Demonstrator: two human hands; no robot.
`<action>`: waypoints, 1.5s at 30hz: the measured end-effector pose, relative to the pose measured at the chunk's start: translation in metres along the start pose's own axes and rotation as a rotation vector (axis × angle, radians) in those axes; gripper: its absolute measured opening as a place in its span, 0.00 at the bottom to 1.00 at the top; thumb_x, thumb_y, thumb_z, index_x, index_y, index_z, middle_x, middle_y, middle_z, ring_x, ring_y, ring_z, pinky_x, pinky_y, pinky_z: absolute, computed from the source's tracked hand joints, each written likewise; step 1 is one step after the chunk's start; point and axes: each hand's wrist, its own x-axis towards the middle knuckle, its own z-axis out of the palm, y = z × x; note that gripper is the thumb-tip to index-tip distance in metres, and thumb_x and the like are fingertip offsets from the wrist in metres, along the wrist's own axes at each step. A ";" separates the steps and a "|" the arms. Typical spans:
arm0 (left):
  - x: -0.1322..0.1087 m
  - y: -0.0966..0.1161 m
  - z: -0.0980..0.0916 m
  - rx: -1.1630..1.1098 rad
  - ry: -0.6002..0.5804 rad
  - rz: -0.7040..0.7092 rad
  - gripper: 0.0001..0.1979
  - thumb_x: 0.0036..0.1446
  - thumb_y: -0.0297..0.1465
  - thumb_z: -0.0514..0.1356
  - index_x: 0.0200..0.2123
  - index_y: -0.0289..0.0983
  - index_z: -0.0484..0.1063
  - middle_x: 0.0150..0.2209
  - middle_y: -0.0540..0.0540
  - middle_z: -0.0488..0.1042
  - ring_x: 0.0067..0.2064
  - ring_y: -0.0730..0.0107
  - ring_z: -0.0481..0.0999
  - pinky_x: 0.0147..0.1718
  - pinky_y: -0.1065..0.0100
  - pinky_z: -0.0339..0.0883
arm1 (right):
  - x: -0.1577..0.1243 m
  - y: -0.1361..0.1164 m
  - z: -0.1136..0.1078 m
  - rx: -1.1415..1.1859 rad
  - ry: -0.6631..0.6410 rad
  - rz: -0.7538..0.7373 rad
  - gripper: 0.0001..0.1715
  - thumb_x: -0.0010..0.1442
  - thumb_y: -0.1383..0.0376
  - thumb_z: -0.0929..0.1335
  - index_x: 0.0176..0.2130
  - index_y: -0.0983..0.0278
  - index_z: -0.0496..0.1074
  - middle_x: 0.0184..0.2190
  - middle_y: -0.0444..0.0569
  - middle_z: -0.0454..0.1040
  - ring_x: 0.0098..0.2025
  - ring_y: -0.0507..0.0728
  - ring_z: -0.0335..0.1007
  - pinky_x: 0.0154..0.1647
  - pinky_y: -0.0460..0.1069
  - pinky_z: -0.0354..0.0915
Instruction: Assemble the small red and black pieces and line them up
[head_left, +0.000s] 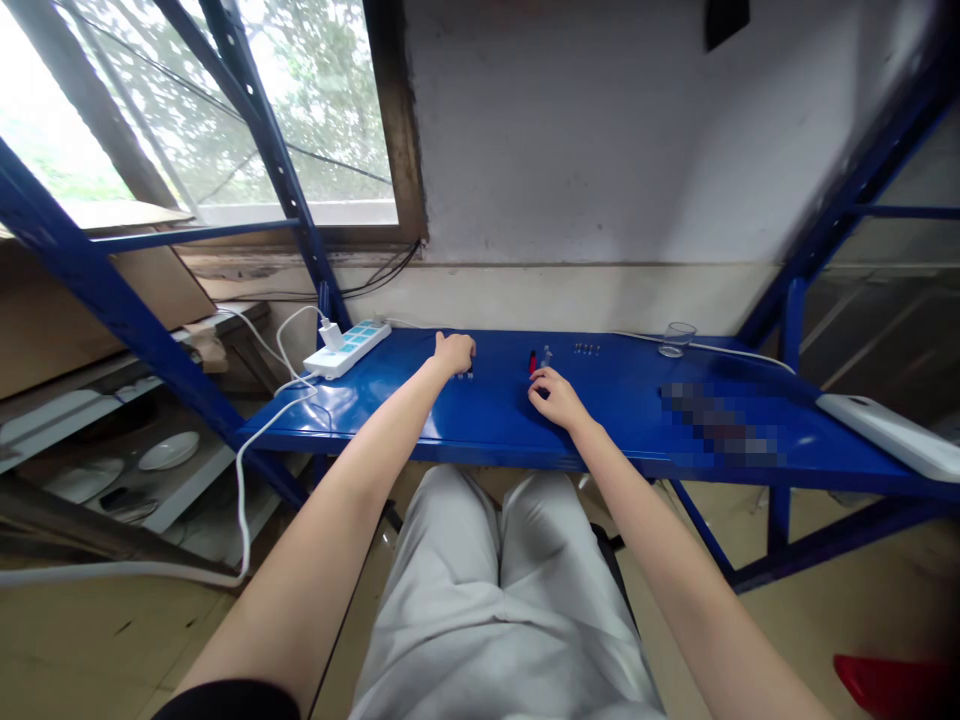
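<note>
My left hand [454,353] rests over the blue tabletop [495,415], its fingers bent downward. Several small light-tipped pieces [461,376] lie just below those fingers, too small to name. My right hand [556,398] is curled, thumb and forefinger drawn together near the table surface; whatever may be between them is hidden. Just beyond it are a small red and black object [532,362] and a small clear piece [547,356]. To the right of these, several tiny pieces [587,349] form a row.
A white power strip [349,349] with a plug and cables occupies the table's left end. At the right stand a clear glass [676,340], a blurred-out item [720,425] and a white flat device [892,435]. Blue metal posts [262,130] frame both sides.
</note>
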 end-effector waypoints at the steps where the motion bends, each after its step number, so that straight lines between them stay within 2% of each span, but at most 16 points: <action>1: 0.000 0.000 0.000 0.001 -0.001 0.002 0.14 0.44 0.20 0.55 0.35 0.37 0.73 0.38 0.43 0.76 0.45 0.59 0.70 0.50 0.53 0.49 | 0.000 0.000 0.000 0.000 0.001 -0.002 0.10 0.51 0.64 0.62 0.23 0.63 0.69 0.39 0.51 0.68 0.40 0.56 0.67 0.42 0.52 0.63; 15: -0.002 0.006 -0.005 0.020 -0.040 0.020 0.12 0.43 0.21 0.57 0.34 0.37 0.72 0.38 0.43 0.75 0.44 0.59 0.71 0.50 0.51 0.49 | 0.000 -0.002 -0.002 -0.003 -0.007 0.002 0.10 0.51 0.64 0.61 0.24 0.62 0.69 0.39 0.51 0.69 0.40 0.57 0.67 0.43 0.53 0.63; 20: -0.002 0.006 -0.005 0.040 -0.049 0.021 0.14 0.45 0.23 0.57 0.38 0.38 0.71 0.41 0.43 0.75 0.46 0.58 0.70 0.51 0.52 0.49 | 0.001 -0.002 -0.002 -0.017 0.003 0.000 0.10 0.51 0.64 0.61 0.23 0.62 0.69 0.39 0.51 0.69 0.40 0.57 0.67 0.43 0.52 0.63; 25: -0.006 0.014 -0.007 0.031 0.033 0.127 0.18 0.49 0.28 0.58 0.46 0.37 0.68 0.48 0.39 0.71 0.52 0.54 0.65 0.52 0.50 0.47 | 0.000 -0.002 -0.003 -0.042 0.037 0.037 0.10 0.52 0.63 0.61 0.24 0.62 0.68 0.37 0.51 0.69 0.39 0.57 0.67 0.40 0.51 0.63; 29: -0.010 0.029 -0.005 -0.017 0.170 0.241 0.20 0.54 0.29 0.54 0.52 0.39 0.63 0.53 0.40 0.66 0.55 0.56 0.62 0.54 0.51 0.47 | 0.000 0.004 -0.004 -0.087 0.152 0.118 0.11 0.52 0.63 0.61 0.23 0.62 0.68 0.34 0.51 0.70 0.36 0.57 0.67 0.38 0.51 0.63; 32: -0.012 0.043 0.002 -0.076 0.224 0.314 0.22 0.57 0.29 0.50 0.56 0.38 0.58 0.56 0.40 0.62 0.56 0.57 0.60 0.54 0.54 0.49 | 0.000 0.010 -0.005 -0.140 0.260 0.189 0.11 0.51 0.63 0.61 0.24 0.62 0.69 0.32 0.52 0.70 0.34 0.57 0.67 0.36 0.51 0.64; 35: -0.014 0.057 0.016 -0.136 0.181 0.354 0.24 0.58 0.30 0.47 0.59 0.38 0.52 0.57 0.39 0.60 0.57 0.56 0.60 0.52 0.56 0.53 | 0.000 0.014 -0.005 -0.201 0.304 0.247 0.12 0.51 0.64 0.60 0.27 0.63 0.72 0.34 0.53 0.72 0.37 0.60 0.67 0.40 0.54 0.63; 40: -0.012 0.079 0.043 -0.179 0.067 0.252 0.31 0.58 0.31 0.46 0.63 0.39 0.39 0.61 0.37 0.52 0.58 0.48 0.57 0.50 0.48 0.54 | -0.001 0.017 0.001 -0.263 0.223 0.330 0.15 0.50 0.66 0.62 0.35 0.63 0.75 0.43 0.56 0.71 0.46 0.64 0.65 0.47 0.59 0.60; 45: -0.004 0.092 0.062 -0.218 0.076 0.186 0.31 0.58 0.31 0.46 0.63 0.42 0.39 0.62 0.39 0.51 0.59 0.49 0.55 0.51 0.46 0.53 | 0.000 0.018 0.004 -0.320 0.144 0.314 0.17 0.51 0.67 0.62 0.39 0.62 0.75 0.47 0.56 0.70 0.50 0.65 0.62 0.49 0.63 0.58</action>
